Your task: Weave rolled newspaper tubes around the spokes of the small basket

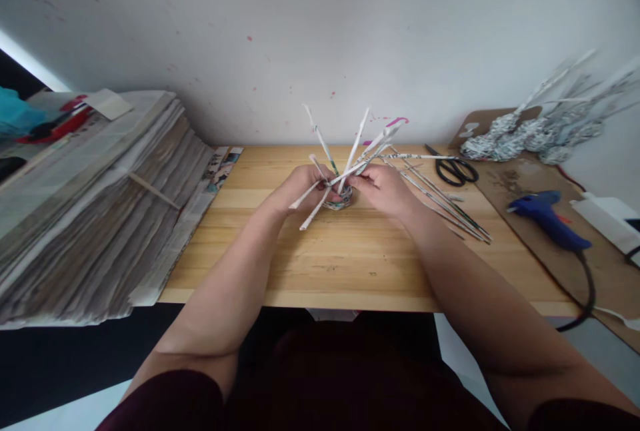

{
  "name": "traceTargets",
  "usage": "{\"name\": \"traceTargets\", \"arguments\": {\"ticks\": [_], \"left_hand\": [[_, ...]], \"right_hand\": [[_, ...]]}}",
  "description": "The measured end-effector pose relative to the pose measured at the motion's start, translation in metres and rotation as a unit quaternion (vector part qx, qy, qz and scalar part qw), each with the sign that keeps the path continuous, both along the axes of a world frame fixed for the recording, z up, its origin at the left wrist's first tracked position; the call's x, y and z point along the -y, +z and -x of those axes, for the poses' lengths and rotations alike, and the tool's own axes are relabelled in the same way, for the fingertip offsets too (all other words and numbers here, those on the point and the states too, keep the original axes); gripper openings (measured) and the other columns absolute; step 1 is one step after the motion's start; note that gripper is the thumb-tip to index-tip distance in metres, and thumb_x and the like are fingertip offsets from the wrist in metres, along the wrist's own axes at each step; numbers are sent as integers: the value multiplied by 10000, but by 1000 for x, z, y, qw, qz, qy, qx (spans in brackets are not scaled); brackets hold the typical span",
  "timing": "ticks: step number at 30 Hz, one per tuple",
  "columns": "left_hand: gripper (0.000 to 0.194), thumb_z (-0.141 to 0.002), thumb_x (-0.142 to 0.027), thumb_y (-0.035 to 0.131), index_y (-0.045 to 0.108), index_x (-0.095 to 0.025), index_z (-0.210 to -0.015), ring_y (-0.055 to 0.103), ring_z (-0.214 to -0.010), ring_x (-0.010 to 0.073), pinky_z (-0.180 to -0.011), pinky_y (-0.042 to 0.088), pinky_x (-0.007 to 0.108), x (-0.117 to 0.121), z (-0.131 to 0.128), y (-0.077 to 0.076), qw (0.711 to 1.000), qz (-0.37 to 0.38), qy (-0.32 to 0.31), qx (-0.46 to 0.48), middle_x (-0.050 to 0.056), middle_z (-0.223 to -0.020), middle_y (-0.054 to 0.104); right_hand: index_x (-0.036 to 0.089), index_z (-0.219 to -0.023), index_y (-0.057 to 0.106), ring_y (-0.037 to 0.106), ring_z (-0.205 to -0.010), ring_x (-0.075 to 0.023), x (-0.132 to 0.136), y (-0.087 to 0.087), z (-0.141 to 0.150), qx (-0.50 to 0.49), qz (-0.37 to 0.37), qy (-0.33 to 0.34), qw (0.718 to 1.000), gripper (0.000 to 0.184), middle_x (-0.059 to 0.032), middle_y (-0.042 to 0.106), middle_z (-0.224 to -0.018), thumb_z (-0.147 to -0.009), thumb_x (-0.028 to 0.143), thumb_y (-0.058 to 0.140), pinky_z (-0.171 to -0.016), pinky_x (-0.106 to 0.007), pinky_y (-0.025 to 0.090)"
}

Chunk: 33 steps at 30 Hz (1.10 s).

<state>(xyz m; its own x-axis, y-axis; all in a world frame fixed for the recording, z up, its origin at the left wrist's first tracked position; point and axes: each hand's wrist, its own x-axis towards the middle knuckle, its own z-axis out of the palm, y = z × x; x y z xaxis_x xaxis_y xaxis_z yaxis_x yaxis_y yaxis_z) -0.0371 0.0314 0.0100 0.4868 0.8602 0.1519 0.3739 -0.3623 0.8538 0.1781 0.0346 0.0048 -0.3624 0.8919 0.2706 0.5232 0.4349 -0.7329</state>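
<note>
A small woven basket of rolled newspaper (339,202) sits on the wooden table, with several paper stakes fanning up and outward from it. My left hand (303,186) is closed round the basket's left side, fingers partly inside, where some stakes cross it. On the other side, my right hand (379,186) pinches a paper tube (363,163) close to the rim. Other long tubes stick up past that hand to the right. The fingertips of both hands are partly hidden by the stakes.
Loose paper tubes (450,204) lie right of my hand, near black scissors (453,170). A blue glue gun (550,218) rests on brown board, with woven paper pieces (530,134) behind. A tall newspaper stack (100,211) stands left. The wooden table (345,271) meets a wall.
</note>
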Motion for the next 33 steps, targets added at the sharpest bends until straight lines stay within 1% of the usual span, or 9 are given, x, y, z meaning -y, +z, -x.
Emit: {"name": "traceTargets", "arguments": {"ticks": [3, 8, 12, 17, 20, 22, 25, 30, 33], "left_hand": [[115, -699, -229, 769, 725, -139, -754, 586, -634, 120, -592, 440, 236, -2, -2, -6, 999, -24, 36, -4, 32, -705, 681], [168, -736, -280, 765, 740, -143, -830, 628, -669, 128, -636, 483, 244, -3, -1, -10, 999, -21, 27, 13, 43, -769, 716], [214, -715, -300, 792, 742, -148, -856, 634, -705, 132, -655, 483, 237, -3, -1, -11, 998, -49, 36, 16, 36, -802, 720], [121, -744, -268, 759, 743, -156, -788, 604, -664, 122, -622, 447, 236, -3, -4, -10, 993, -106, 34, -27, 28, -753, 687], [102, -783, -264, 730, 753, -167, -766, 621, -689, 133, -660, 460, 254, -3, -4, -9, 985, -159, 22, -60, 35, -758, 695], [113, -796, -270, 722, 765, -167, -777, 632, -700, 141, -668, 467, 261, -4, -4, -9, 982, -172, 21, -74, 43, -767, 704], [135, -793, -285, 723, 772, -160, -780, 630, -682, 143, -644, 467, 257, -4, -4, -9, 983, -165, 29, -75, 50, -767, 709], [153, -782, -317, 728, 774, -170, -786, 636, -703, 141, -643, 474, 243, -3, -4, -11, 987, -146, 43, -47, 53, -798, 719], [183, -766, -333, 737, 780, -164, -820, 622, -680, 130, -610, 456, 227, -3, -5, -14, 992, -110, 52, -21, 52, -799, 713]], "right_hand": [[216, -909, 792, 731, -878, -221, 1, -2, 2, -7, 1, 9, 1000, 139, -55, 802, -952, -897, 273, 665, -801, -346, 543], [260, -874, 753, 723, -823, -221, 0, -9, 1, -68, 19, -31, 997, 106, -18, 782, -856, -852, 364, 745, -756, -356, 553], [263, -870, 763, 729, -936, -241, -2, -9, -4, -64, -52, -20, 996, 67, -40, 793, -950, -856, 327, 754, -882, -401, 553], [247, -861, 775, 731, -907, -249, -3, -6, -5, -16, -93, -10, 995, 97, -52, 793, -914, -896, 316, 716, -843, -398, 559], [253, -819, 765, 727, -951, -241, -4, -6, -4, -12, -128, -10, 992, 115, -43, 791, -948, -895, 222, 684, -892, -389, 553], [255, -816, 758, 723, -988, -233, -3, -5, -2, -19, -138, -14, 990, 156, -40, 789, -988, -897, 181, 646, -932, -384, 545], [242, -852, 754, 726, -947, -229, -1, -3, 0, -44, -112, -21, 993, 147, -46, 786, -970, -908, 205, 623, -901, -378, 549], [237, -870, 752, 713, -832, -220, -1, -1, -4, -70, -31, -14, 997, 79, -27, 778, -893, -829, 301, 735, -761, -353, 547], [230, -864, 754, 707, -817, -209, -5, -3, -10, -62, -35, -19, 997, 76, -24, 776, -887, -819, 291, 750, -750, -347, 539]]}}
